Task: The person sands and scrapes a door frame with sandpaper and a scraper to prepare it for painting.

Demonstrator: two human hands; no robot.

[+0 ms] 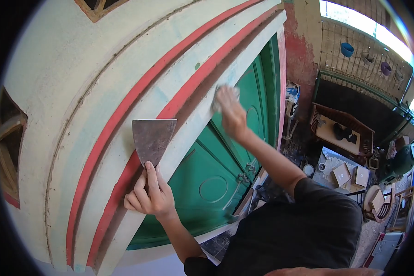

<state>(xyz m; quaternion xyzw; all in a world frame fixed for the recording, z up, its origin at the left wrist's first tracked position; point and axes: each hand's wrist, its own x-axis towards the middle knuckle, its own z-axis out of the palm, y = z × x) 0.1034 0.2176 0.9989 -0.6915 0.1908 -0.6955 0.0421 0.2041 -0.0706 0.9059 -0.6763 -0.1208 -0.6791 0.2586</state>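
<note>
My left hand (148, 195) grips the handle of a metal scraper (152, 140), its wide, stained blade held flat against the cream and red arch moulding (124, 106). Further along the moulding, my right hand (230, 112) presses a small greyish pad (218, 99) against the cream band, just above the green door (216, 170). The pad is blurred and mostly hidden under my fingers. My arms reach out from a black short-sleeved shirt at the lower right.
The green double door has round panels and a metal latch (244, 172). Far below on the right lies a courtyard with a wooden bench (342, 131), a table with boxes (349, 175), a chair (377, 202) and a railing with hanging pots (347, 48). A window opening (9, 152) sits at the left.
</note>
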